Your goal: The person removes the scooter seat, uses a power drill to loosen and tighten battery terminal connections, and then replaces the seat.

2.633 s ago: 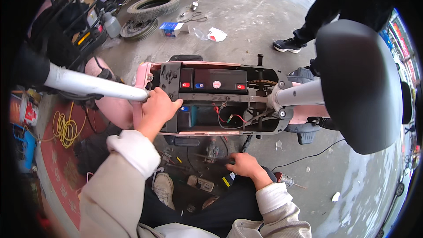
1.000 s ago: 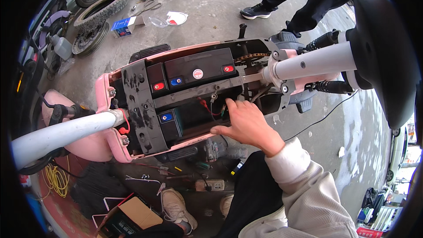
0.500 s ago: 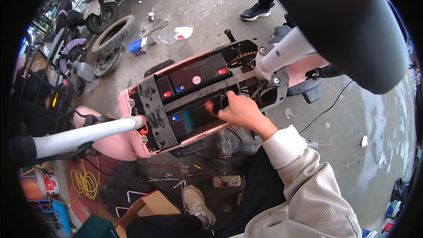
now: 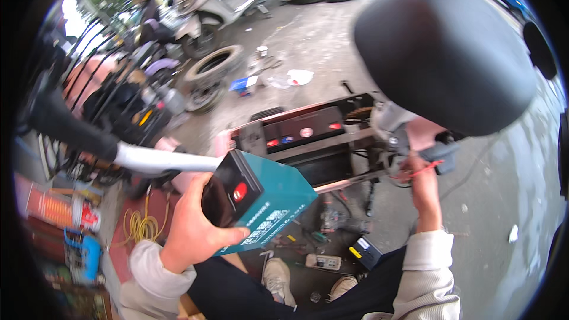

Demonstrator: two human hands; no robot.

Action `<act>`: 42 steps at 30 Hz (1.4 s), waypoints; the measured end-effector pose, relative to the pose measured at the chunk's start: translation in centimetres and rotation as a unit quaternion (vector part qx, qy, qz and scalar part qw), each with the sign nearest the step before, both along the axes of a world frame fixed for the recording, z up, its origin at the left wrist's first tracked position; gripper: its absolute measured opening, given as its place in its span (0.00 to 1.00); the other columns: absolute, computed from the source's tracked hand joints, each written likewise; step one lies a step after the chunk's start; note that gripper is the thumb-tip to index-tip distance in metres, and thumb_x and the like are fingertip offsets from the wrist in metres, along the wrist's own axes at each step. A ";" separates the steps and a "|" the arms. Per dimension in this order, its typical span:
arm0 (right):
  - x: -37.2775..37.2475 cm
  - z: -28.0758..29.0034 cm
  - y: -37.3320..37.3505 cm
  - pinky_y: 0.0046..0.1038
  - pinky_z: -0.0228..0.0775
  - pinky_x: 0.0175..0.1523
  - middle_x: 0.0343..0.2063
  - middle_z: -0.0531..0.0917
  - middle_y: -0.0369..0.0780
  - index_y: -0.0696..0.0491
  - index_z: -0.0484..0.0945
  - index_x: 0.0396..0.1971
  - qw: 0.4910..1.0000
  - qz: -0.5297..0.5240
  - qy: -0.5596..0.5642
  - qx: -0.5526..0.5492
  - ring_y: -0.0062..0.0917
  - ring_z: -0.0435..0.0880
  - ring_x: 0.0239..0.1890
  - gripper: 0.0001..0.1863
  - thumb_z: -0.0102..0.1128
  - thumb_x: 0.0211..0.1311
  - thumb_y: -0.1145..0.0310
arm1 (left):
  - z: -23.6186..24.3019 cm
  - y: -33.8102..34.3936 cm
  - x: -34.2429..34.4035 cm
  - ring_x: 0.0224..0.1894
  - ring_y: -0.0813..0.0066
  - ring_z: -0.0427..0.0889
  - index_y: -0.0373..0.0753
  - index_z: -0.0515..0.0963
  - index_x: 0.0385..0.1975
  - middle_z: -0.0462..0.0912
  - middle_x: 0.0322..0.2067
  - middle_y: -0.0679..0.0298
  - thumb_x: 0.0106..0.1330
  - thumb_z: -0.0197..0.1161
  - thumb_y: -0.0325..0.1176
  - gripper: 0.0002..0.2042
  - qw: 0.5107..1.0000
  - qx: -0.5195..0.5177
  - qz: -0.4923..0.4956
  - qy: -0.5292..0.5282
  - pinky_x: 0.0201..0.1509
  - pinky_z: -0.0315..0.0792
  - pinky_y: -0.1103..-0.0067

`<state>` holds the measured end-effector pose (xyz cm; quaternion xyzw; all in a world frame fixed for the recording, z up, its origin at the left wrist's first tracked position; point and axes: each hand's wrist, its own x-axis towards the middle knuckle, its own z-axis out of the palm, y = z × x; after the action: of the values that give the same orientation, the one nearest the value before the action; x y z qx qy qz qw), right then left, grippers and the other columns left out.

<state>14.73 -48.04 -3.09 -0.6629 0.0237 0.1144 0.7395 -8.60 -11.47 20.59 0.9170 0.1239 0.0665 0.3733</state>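
Observation:
My left hand (image 4: pixel 195 228) grips a teal and black battery (image 4: pixel 278 195) with a red terminal on its dark end, held tilted above the near side of a pink scooter frame. Behind it lies the frame's open battery bay (image 4: pixel 326 169). In the bay's far row sits a black battery (image 4: pixel 308 127) with red and blue terminals. The held battery hides the bay's near left part. At the bay's right end, below the seat post, my right hand (image 4: pixel 424 192) has its fingers closed on a red wire (image 4: pixel 428 168); blur softens the fingertips.
A large dark saddle (image 4: pixel 447 56) overhangs the right side, and a white steering tube (image 4: pixel 160 159) crosses at left. On the floor near my shoes lie a power drill (image 4: pixel 341 219), a power strip (image 4: pixel 323 262) and a black box with a yellow stripe (image 4: pixel 364 251). Tyres (image 4: pixel 214 64) lie beyond.
My left hand has come into view, lifting the teal battery from the lower left. My right hand has moved right, out of the bay, with the red wire. The view has tilted up.

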 end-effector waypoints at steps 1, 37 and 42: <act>-1.1 0.0 1.3 0.26 0.67 0.33 0.23 0.80 0.36 0.61 0.82 0.35 0.999 0.028 -0.010 -0.023 0.19 0.76 0.26 0.23 0.60 0.75 0.52 | -2.2 0.3 0.7 0.53 0.64 0.82 0.30 0.70 0.63 0.83 0.49 0.55 0.40 0.84 0.30 0.45 0.997 -0.071 0.016 -0.001 0.63 0.73 0.69; -13.7 7.5 16.4 0.33 0.70 0.68 0.60 0.81 0.52 0.66 0.65 0.70 0.966 0.253 0.059 0.011 0.35 0.80 0.64 0.33 0.59 0.76 0.59 | -9.1 -5.0 8.9 0.46 0.48 0.86 0.26 0.66 0.63 0.82 0.44 0.46 0.54 0.78 0.48 0.43 0.977 0.204 0.041 0.049 0.48 0.82 0.60; -13.3 10.6 17.2 0.36 0.76 0.61 0.52 0.85 0.55 0.66 0.68 0.65 0.948 0.285 0.003 -0.143 0.43 0.86 0.58 0.37 0.67 0.62 0.59 | -9.3 -3.9 7.7 0.43 0.47 0.88 0.23 0.62 0.67 0.82 0.42 0.42 0.64 0.70 0.55 0.45 0.987 0.149 0.044 0.043 0.43 0.83 0.61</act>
<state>1.43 -30.88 7.48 -0.7407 -0.1480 0.3176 0.5732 -0.92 -15.42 11.32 0.9580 0.1686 0.0607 0.2240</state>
